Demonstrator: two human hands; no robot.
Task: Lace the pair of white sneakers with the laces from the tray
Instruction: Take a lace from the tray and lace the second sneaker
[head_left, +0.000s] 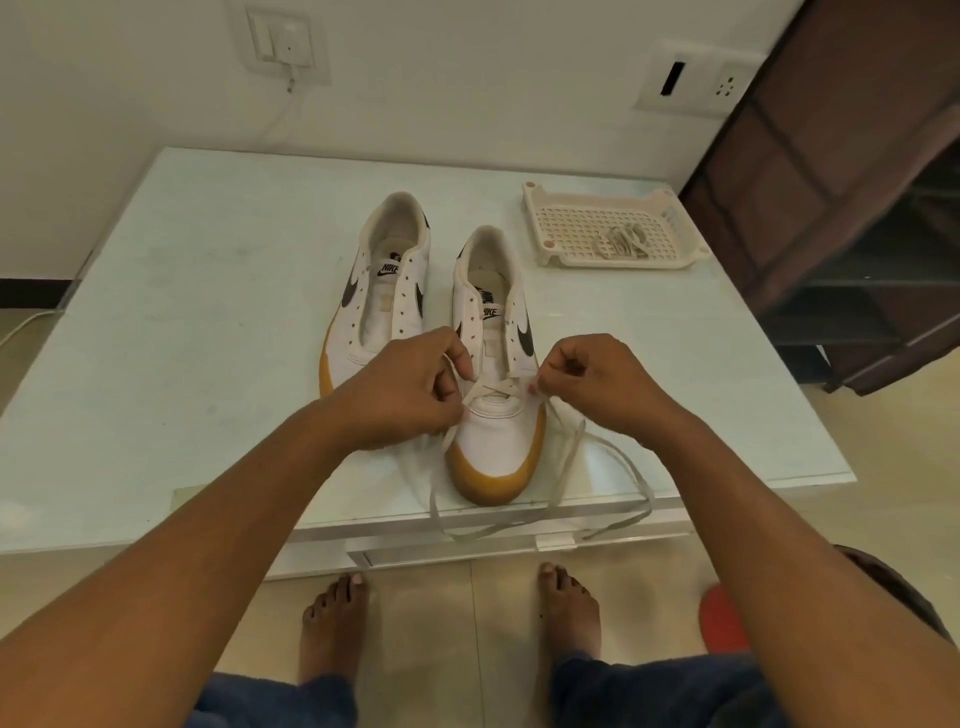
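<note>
I see both of my hands at the toe end of the near sneaker (493, 439), which stands on the pale worktop (208, 312) with its tan toe pointing at me, close to the front edge. My left hand (410, 384) has its fingers curled, and thumb and forefinger pinch the lace (491, 388) at the left side of the lowest eyelets. My right hand (597, 384) is curled the same way and pinches the lace at the right side of the shoe. Between the two hands the lace makes one cross over the bottom of the tongue. Its loose lengths trail down either side of the toe, loop across the worktop and hang over the front edge.

The far sneaker (384, 291) stands just beside the near one, to its left and further back, toe towards me, its eyelets open with no lace in them. The perforated tray (532, 223) sits well apart at the right rear of the worktop, and the second lace (623, 240) lies bunched in it.

Below the worktop edge I see bare feet on a tiled floor.
</note>
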